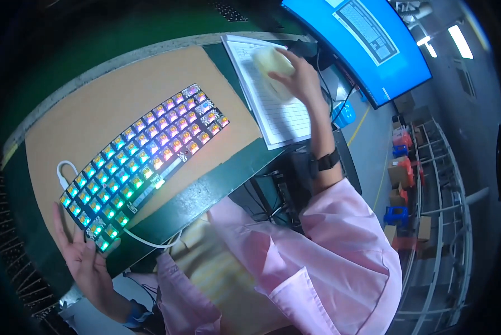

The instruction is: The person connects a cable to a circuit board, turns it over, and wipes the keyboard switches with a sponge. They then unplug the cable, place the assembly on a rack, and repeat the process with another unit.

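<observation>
A compact keyboard (pixel 144 148) without keycaps lies aslant on a brown board, its bare switches lit in rainbow colours. My left hand (pixel 88 268) grips its near left corner, the thumb by the front edge and the fingers along the left end. A white cable (pixel 150 241) trails from beneath the keyboard's near side. Over at the right, my right hand (pixel 299 78) is closed round a pale yellow, round, roll-like thing (pixel 272 64), blurred by motion. It is above a lined paper sheet (pixel 286 120) on a stack of papers.
The brown board (pixel 55 134) covers much of the green worktop (pixel 217 187). At the upper right, a monitor (pixel 367 44) displays a keyboard picture. Dark cables and a blue container (pixel 345 114) are beside the papers. Further right, a metal rack (pixel 429 223) carries boxes and coloured bins.
</observation>
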`<state>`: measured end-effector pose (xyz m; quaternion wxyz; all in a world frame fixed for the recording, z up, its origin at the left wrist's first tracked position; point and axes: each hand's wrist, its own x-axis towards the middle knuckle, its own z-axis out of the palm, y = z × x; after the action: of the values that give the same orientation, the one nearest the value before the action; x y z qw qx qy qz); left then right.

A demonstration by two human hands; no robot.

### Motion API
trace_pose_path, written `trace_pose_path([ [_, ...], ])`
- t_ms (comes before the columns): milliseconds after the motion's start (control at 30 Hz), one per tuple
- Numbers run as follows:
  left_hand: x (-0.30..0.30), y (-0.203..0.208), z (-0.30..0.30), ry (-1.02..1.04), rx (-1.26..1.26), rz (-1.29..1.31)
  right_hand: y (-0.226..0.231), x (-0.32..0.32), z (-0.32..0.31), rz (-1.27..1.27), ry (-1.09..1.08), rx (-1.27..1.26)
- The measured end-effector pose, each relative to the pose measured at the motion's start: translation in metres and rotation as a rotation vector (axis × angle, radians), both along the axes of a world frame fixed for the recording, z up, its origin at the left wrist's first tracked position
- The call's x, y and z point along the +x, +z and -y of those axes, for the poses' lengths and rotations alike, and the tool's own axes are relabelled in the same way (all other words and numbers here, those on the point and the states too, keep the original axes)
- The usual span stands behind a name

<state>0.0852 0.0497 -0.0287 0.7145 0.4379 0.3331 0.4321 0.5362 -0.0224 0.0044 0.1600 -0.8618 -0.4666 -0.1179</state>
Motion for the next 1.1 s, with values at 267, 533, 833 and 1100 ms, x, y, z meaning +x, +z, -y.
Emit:
trace_pose_path([
  [267,-0.006,-0.003,0.014,0.102,0.05,0.033,-0.002,-0.262,-0.028,-0.449,1.081,-0.08],
  [533,-0.005,0.008,0.021,-0.011,0.111,0.078,0.008,-0.086,0.037,-0.138,0.093,-0.174],
  [833,-0.001,0.01,0.03,0.022,0.094,0.06,0.017,-0.279,-0.04,-0.258,0.962,0.333],
  [1100,-0.009,0.016,0.031,0.05,0.097,0.071,0.01,-0.115,-0.005,-0.272,0.218,0.002],
])
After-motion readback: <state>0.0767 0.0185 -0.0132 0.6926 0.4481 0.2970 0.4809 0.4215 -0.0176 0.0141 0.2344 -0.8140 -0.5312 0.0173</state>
